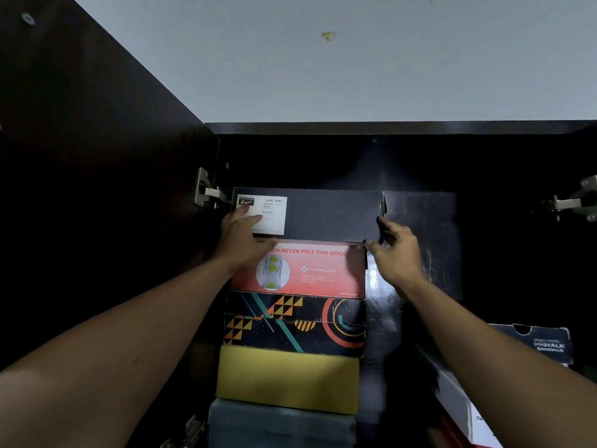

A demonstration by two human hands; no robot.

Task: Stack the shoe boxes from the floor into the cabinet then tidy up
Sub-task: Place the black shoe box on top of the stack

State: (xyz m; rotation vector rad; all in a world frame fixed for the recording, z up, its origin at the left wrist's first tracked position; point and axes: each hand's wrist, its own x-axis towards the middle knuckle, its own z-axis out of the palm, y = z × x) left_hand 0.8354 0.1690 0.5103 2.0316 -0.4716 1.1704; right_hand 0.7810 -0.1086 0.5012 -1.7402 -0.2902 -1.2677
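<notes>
Dark wooden cabinet door (80, 156) open at far left, metal hinge (205, 192) showing. Left hand (242, 240) lies flat, fingers straight, pressing the white label (273, 215) on the matte navy cardboard shoe box (332, 218). That box sits topmost inside the cabinet, on a red printed box (310, 273), black geometric-patterned box (290, 321) and plain yellow box (287, 379). Right hand (397, 250) pinches the navy box's lower right corner. Black sandal box (546, 344) sits lower right.

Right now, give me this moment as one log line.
left hand: presses black box front | right hand: at its right edge | black box: atop red box, stack top | cabinet: open
</notes>
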